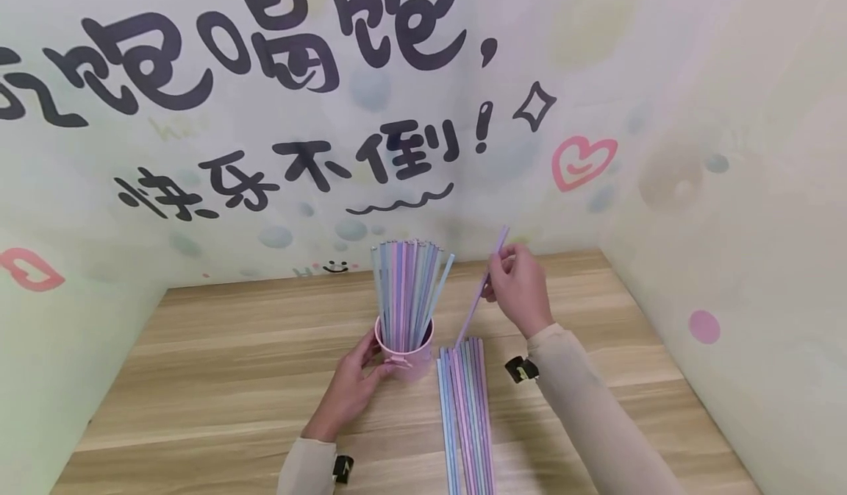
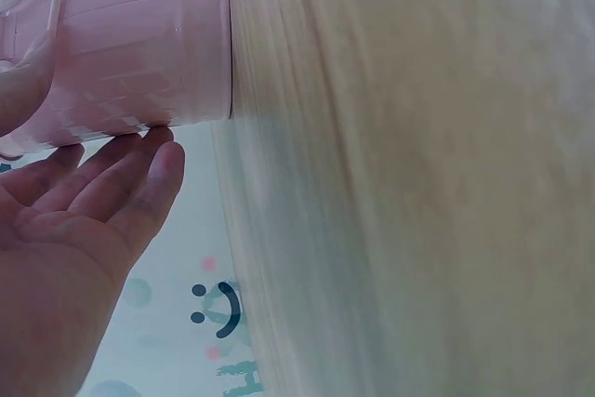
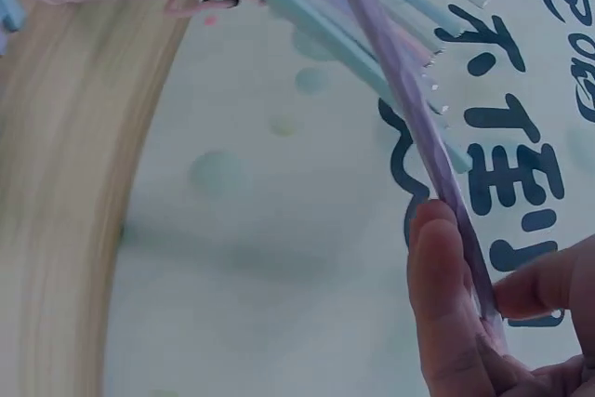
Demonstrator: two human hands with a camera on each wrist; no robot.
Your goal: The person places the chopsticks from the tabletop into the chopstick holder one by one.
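Note:
A small pink bucket (image 1: 408, 362) stands upright on the table, full of pastel straws (image 1: 406, 296) in blue, pink and purple. My left hand (image 1: 352, 385) holds the bucket at its left side, with the thumb at the front and the fingers (image 2: 153, 183) along the wall. To the right of the bucket, my right hand (image 1: 519, 285) pinches a purple straw (image 1: 481, 289) between thumb and fingers. This straw slants, its lower end overlapping the top of a row of loose straws (image 1: 466, 414) in the head view.
The loose straws lie side by side on the wood-grain table (image 1: 245, 377), running toward the near edge. Behind the bucket rises a wall (image 1: 317, 215) with large dark lettering. Another wall (image 1: 748, 260) closes off the right side.

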